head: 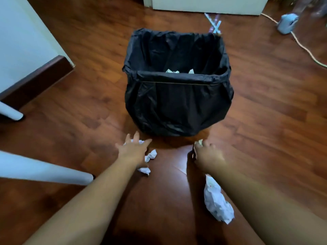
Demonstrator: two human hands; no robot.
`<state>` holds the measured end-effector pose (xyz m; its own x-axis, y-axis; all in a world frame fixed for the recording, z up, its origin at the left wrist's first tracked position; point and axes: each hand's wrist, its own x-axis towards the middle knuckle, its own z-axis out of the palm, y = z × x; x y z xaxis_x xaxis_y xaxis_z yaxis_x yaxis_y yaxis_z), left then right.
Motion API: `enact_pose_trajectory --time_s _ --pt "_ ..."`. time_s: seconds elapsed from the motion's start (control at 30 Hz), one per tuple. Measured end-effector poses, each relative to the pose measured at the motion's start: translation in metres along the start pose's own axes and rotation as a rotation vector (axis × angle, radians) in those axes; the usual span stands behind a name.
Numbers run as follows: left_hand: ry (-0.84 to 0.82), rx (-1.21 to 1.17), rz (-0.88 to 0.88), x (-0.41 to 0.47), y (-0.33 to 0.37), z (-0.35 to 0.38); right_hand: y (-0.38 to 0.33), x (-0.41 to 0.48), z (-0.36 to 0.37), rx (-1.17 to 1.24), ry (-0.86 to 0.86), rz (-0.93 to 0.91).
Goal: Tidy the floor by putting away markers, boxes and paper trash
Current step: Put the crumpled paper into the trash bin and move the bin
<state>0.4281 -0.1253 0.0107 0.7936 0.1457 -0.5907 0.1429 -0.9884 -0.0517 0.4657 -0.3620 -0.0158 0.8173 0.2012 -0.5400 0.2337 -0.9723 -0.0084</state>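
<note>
A white furniture leg (44, 169) stands left; a cable (301, 45) crosses far right.

A bin (177, 96) lined with a black bag stands upright on the floor, open, with white paper (172, 71) at its bottom. In front of it lie crumpled white wads: one (141, 142) half under the spread left hand (131, 149), two small ones (151, 155) (144, 170) just nearer, and a large one (216, 202) well apart. A scrap (199, 142) shows at the right hand (207, 152), blurred.
</note>
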Motion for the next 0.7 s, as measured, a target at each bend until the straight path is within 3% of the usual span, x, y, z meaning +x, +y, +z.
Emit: enact_pose_trajectory --time_s 0.03,0.1,0.17,0.23,0.3,0.4,0.47,0.6,0.7 --pt "-0.039 -0.047 -0.015 0.001 -0.006 0.019 0.005 -0.002 0.014 0.054 0.046 -0.003" --pt "-0.083 -0.134 -0.023 -0.001 -0.018 0.051 0.014 -0.004 0.033 0.106 -0.026 -0.014" --pt "-0.015 -0.170 0.011 -0.006 -0.025 0.070 0.022 -0.002 0.042 0.128 -0.074 -0.012" --pt "0.091 -0.297 0.011 -0.008 -0.029 0.068 0.029 0.002 0.039 0.238 -0.011 -0.003" --pt "0.253 -0.503 -0.054 -0.003 -0.034 0.050 0.030 0.005 0.023 0.486 0.162 0.068" --pt "0.707 -0.749 -0.124 0.005 -0.042 0.002 0.027 0.005 -0.028 1.104 0.591 0.472" --pt "0.991 -0.891 -0.169 -0.001 -0.046 -0.043 0.025 0.006 -0.075 1.252 0.884 0.581" --pt "1.441 -1.002 -0.210 -0.021 -0.052 -0.120 0.020 -0.014 -0.186 1.243 1.456 0.305" --pt "1.731 -0.981 -0.173 -0.044 -0.043 -0.160 0.010 -0.045 -0.243 1.070 1.648 -0.100"
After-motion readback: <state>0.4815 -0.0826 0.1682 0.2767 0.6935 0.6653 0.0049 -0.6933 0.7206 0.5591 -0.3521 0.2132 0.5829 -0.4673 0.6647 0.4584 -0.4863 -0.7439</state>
